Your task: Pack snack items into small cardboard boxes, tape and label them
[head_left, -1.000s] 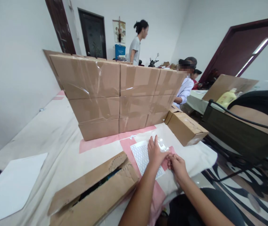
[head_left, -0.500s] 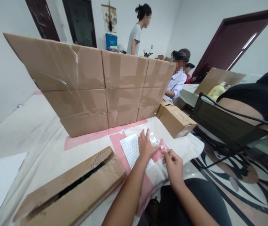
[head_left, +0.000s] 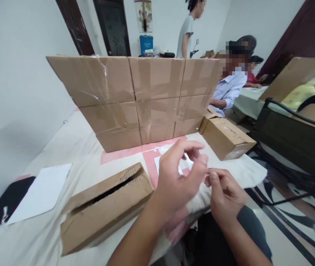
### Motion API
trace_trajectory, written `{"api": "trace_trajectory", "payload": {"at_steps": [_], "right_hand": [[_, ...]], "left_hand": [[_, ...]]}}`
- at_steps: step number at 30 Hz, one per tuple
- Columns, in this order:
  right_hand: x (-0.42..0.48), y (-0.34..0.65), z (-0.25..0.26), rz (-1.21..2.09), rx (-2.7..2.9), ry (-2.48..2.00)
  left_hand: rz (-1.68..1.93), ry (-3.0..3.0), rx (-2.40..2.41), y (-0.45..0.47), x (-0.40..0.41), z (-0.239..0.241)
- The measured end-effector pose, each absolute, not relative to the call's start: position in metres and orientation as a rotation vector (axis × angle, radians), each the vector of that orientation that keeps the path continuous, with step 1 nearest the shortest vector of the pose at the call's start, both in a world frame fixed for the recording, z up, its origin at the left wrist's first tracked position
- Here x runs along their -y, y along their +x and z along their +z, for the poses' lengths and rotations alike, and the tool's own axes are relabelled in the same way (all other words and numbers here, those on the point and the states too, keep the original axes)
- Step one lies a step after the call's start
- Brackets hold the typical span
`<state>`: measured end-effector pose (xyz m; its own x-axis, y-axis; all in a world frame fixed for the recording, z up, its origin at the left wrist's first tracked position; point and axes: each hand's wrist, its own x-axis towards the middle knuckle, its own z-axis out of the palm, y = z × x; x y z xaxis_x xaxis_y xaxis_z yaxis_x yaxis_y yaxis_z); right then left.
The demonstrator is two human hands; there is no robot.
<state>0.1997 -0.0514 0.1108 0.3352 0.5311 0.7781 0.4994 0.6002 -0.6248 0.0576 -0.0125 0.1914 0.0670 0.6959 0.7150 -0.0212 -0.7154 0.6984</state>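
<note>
My left hand (head_left: 178, 173) is raised over the cloth, thumb and fingers curved and apart, and nothing shows between them. Just to its right, my right hand (head_left: 225, 192) is closed in a pinch, with thumb against forefinger. Whatever is in that pinch is too small or hidden to make out. Behind my left hand, a white sheet printed with rows of small outlined shapes (head_left: 157, 162) lies mostly covered on the pink-and-white cloth (head_left: 110, 159). A small white item (head_left: 187, 161) shows partly between the hands, its kind unclear.
A wall of taped cardboard boxes (head_left: 157, 83) stands beyond my hands. A long slit-topped carton (head_left: 107, 214) lies at left, another carton (head_left: 228, 138) at right. White paper (head_left: 41, 195) rests on a black item (head_left: 10, 199). A dark folding chair (head_left: 290, 122) and several people are nearby.
My left hand has lifted from the printed sheet toward the camera. My right hand stays pinched and has also come nearer. The view has shifted, so the surroundings sit differently.
</note>
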Motion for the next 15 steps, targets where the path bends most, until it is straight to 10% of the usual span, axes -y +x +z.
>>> {"api": "trace_trajectory", "payload": {"at_steps": [15], "right_hand": [[0.063, 0.087, 0.134, 0.019, 2.361, -0.390]], "left_hand": [[1.176, 2.612, -1.165, -0.126, 0.100, 0.145]]}}
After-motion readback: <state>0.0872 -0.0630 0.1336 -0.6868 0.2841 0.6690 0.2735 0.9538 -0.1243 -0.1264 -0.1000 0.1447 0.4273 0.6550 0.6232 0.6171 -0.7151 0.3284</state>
